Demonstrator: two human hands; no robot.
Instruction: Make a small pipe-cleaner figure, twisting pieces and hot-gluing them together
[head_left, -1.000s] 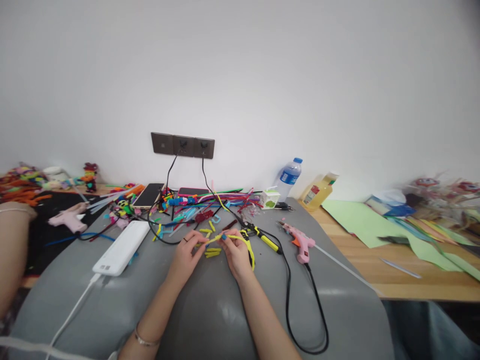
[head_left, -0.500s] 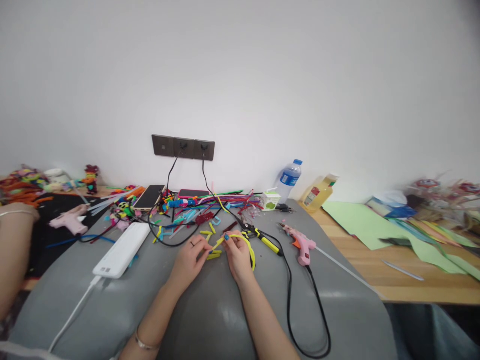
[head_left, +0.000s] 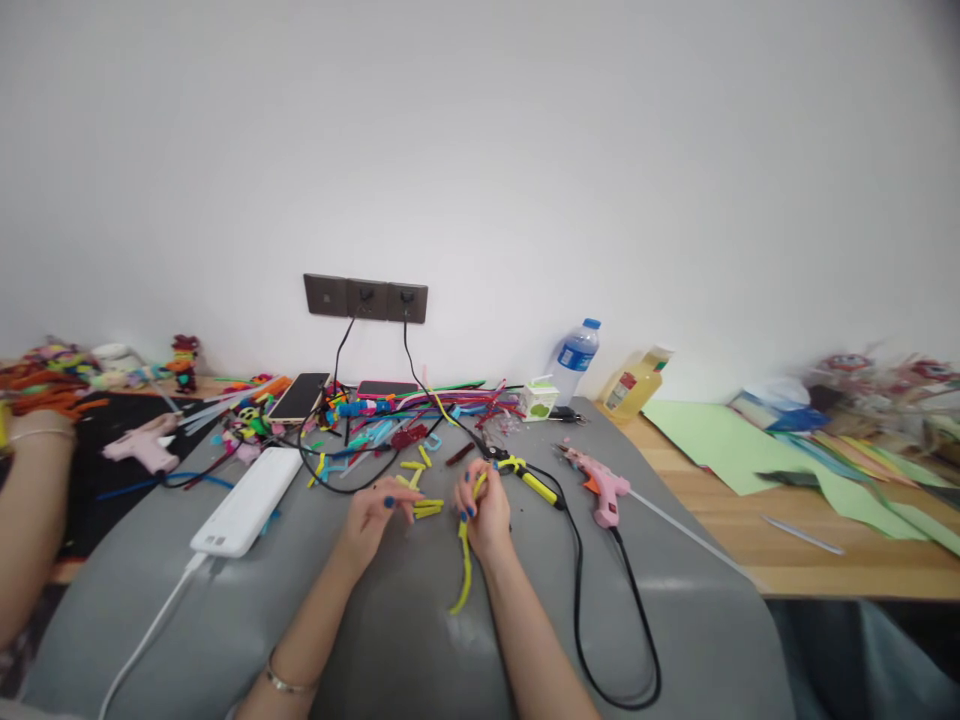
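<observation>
My right hand [head_left: 487, 512] is closed around a yellow pipe cleaner [head_left: 466, 575], whose free end hangs down toward me over the grey mat [head_left: 420, 650]. My left hand [head_left: 373, 518] is a little to the left, its fingers loosely bent and apart, with nothing visible in them. Beside its fingertips lie short yellow pipe cleaner pieces [head_left: 427, 508], several in all. Just beyond my right hand rest pliers with yellow-and-black handles [head_left: 538, 488]. A short dark red piece [head_left: 460, 454] lies behind the hand.
A pink glue gun [head_left: 604, 488] with a black cord lies on the right. On the left are a white power bank [head_left: 247, 505] and another glue gun [head_left: 142, 447], near another person's arm [head_left: 34, 510]. Coloured pipe cleaners, phones [head_left: 300, 397] and bottles [head_left: 577, 360] line the back.
The yellow pipe cleaner, stretched between both hands and looped beyond the right one, now hangs toward me from my right hand alone. My left hand has let go and turned slightly.
</observation>
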